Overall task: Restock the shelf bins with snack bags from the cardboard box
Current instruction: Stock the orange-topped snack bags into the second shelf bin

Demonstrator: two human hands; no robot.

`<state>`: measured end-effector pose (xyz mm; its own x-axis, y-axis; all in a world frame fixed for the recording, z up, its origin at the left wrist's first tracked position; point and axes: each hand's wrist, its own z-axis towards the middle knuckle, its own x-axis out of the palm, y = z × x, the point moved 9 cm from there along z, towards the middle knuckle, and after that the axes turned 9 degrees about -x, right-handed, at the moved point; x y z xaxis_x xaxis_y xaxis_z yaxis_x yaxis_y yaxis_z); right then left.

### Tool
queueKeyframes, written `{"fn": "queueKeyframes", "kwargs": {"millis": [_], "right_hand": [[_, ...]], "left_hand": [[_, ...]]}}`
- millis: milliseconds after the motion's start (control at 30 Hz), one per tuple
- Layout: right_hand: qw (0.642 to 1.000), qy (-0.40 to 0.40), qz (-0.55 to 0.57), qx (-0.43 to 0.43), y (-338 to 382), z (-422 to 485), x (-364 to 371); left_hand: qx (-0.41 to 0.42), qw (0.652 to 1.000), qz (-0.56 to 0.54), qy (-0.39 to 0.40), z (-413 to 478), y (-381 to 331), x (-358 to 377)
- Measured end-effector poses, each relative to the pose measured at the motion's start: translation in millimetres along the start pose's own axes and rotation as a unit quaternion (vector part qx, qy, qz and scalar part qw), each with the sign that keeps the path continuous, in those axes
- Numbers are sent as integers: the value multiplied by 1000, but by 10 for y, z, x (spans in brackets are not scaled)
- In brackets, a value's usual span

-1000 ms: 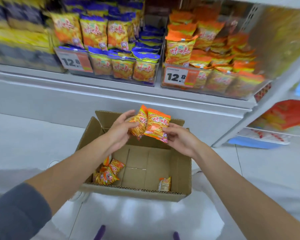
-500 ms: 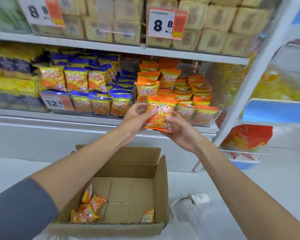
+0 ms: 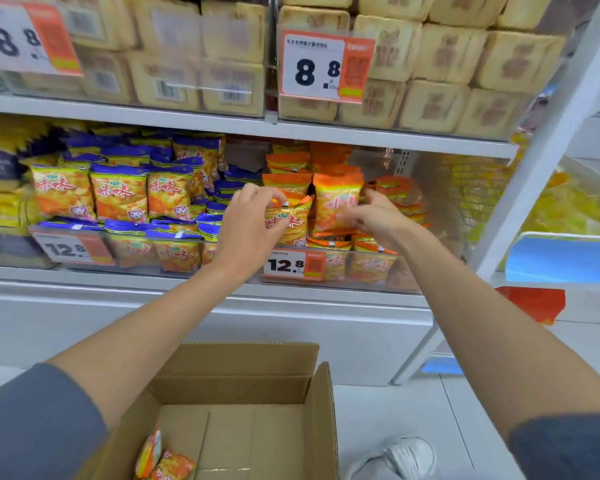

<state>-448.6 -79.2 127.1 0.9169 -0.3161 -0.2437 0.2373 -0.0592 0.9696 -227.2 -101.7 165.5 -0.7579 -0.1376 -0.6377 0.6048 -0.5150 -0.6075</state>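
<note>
- Orange snack bag (image 3: 289, 221): left hand (image 3: 250, 220) fingers (image 3: 265, 195) pinch its top, just above the shelf bin (image 3: 342, 270).
- Right hand (image 3: 378, 216) fingers curled against a second bag (image 3: 336, 202); grip unclear.
- Cardboard box (image 3: 243, 389) well below both.

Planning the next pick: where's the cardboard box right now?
Head view, bottom centre: the cardboard box sits open on the floor below the orange-bag bin, white shoe to its right.

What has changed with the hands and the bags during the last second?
Both hands rose from above the cardboard box to the orange bin and parted. The left hand pinches one orange bag there; the right hand is at a second bag, its grip blurred. The leftover bags stay in the box.
</note>
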Motion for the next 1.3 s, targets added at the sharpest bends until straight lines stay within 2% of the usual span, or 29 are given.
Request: {"fn": "queueKeyframes", "kwargs": {"millis": [33,100,167,233,333,400,533,800,900,1000,1067,1167,1300], "right_hand": [[999,9,-34,2,-17,46,59],[996,-23,-81,2,-34,112,80],[993,-78,-83,-11,-46,154,46],[993,-96,-62,-27,-45,128,69],[989,-96,-48,-97,58,72,130],[981,-107,-96,-131,118,50,152],[946,-59,-299,-112,116,73,221],[952,-1,-283,-118,197,-48,149],[957,-57,-244,-145,257,-217,3],[923,-152,-273,-223,391,-559,-1],[902,-176,-284,-273,445,-825,138],[908,-112,-264,-305,292,-1158,583],[933,95,-275,-211,-495,-1449,1421]], "left_hand": [[0,1000,-8,5,-3,25,9],[10,1000,-11,8,-6,50,13],[18,1000,-8,3,-9,64,5],[15,1000,-8,3,-14,81,14],[7,1000,-11,7,-24,101,34],[6,1000,-12,10,-25,107,36],[4,1000,-12,15,-14,106,27],[8,999,-7,32,-29,57,2],[7,998,-46,30,-83,28,-85],[-9,996,-79,31,-208,113,-189],[-38,994,-92,49,-360,268,-212],[-99,986,-89,105,-754,710,-182],[-191,960,-34,201,-1520,1586,-153]]}}
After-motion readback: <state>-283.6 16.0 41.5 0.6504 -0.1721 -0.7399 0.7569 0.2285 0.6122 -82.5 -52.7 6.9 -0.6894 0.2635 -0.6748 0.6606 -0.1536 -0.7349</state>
